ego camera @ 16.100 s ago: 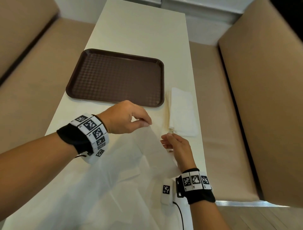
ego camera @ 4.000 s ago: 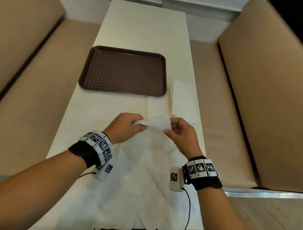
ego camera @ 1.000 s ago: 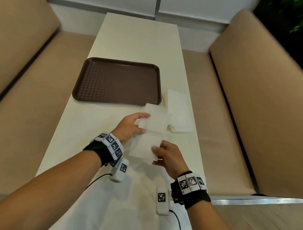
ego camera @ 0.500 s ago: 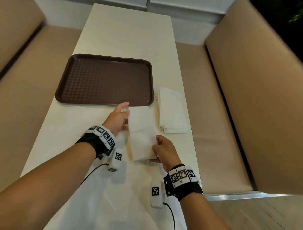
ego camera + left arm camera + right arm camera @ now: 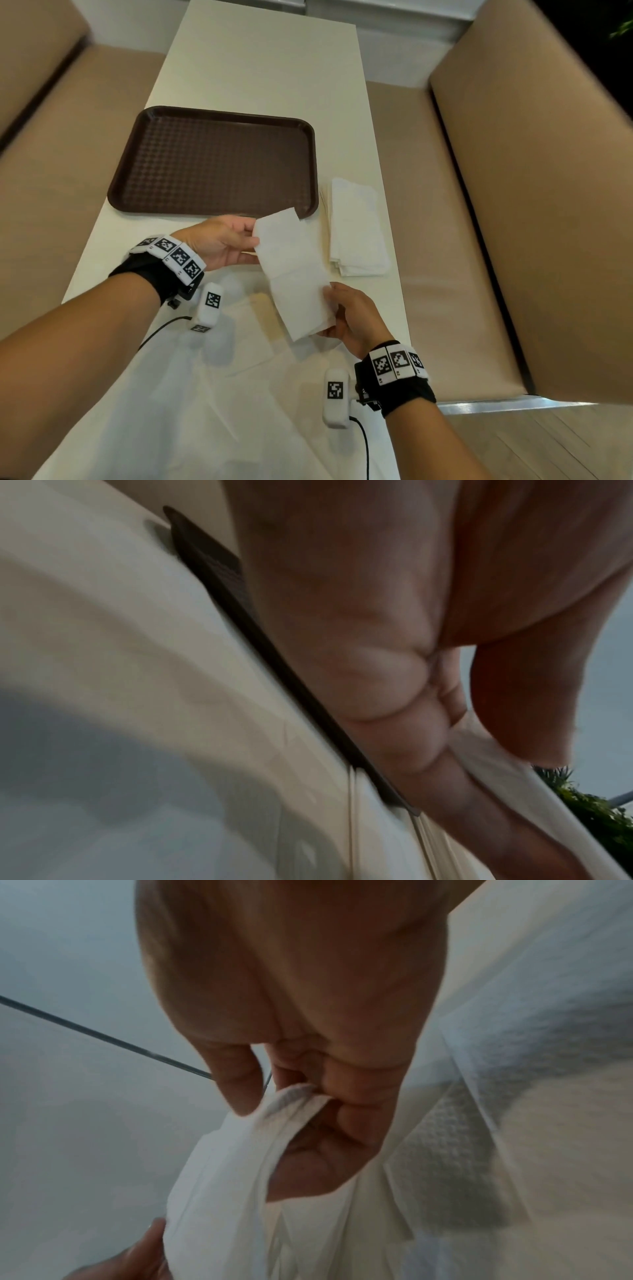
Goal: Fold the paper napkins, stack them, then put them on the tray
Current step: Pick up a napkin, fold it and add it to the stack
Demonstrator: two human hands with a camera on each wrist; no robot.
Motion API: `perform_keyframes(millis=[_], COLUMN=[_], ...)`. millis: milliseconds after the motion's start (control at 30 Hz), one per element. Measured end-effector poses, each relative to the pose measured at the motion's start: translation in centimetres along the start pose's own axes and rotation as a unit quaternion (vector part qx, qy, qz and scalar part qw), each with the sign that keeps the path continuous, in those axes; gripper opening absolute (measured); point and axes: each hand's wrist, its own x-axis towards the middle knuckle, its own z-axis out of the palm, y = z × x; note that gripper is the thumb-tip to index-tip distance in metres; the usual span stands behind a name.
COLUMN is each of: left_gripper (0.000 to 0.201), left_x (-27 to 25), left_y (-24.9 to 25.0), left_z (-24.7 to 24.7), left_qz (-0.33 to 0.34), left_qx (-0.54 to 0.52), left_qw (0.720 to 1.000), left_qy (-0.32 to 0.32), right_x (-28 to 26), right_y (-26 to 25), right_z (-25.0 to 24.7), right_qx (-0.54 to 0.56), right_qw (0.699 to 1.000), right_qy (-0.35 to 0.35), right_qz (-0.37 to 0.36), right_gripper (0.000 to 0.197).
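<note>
A folded white napkin (image 5: 294,270) is held in the air above the table, tilted. My left hand (image 5: 226,245) pinches its far left corner between thumb and fingers. My right hand (image 5: 346,315) pinches its near right edge; in the right wrist view the napkin (image 5: 219,1191) hangs from that hand (image 5: 291,1069). A stack of folded napkins (image 5: 356,229) lies to the right of the brown tray (image 5: 212,164), which holds nothing. In the left wrist view, the tray (image 5: 219,569) shows as a dark strip beyond my left hand (image 5: 411,696).
Several unfolded napkins (image 5: 212,404) are spread across the near part of the cream table (image 5: 260,61). Tan bench seats (image 5: 445,240) run along both long sides of the table. The stack lies close to the table's right edge.
The folded napkin has lifted off the table and now hangs between both hands. My left hand went from touching it with straight fingers to pinching its far corner.
</note>
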Motion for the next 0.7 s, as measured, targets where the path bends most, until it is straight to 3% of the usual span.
perform_keyframes(millis=[167, 333, 500, 700], left_gripper=[0.088, 0.093, 0.033, 0.022], left_x=[-0.1, -0.4, -0.6, -1.2], left_y=[0.8, 0.8, 1.0, 1.5], left_z=[-0.6, -0.5, 0.1, 0.0], left_qz=[-0.026, -0.047, -0.042, -0.012], left_qx=[0.044, 0.123, 0.222, 0.277], left_qw=[0.998, 0.991, 0.971, 0.950], left_qy=[-0.042, 0.009, 0.076, 0.145], right_x=[0.6, 1.1, 1.5, 1.6], right_y=[0.4, 0.9, 1.1, 1.1], right_z=[-0.3, -0.5, -0.5, -0.5], right_qx=[-0.029, -0.023, -0.038, -0.027], right_qw=[1.000, 0.996, 0.986, 0.978], right_qy=[0.005, 0.070, 0.129, 0.166], right_qz=[0.001, -0.047, -0.101, -0.127], right_gripper=[0.015, 0.025, 0.012, 0.010])
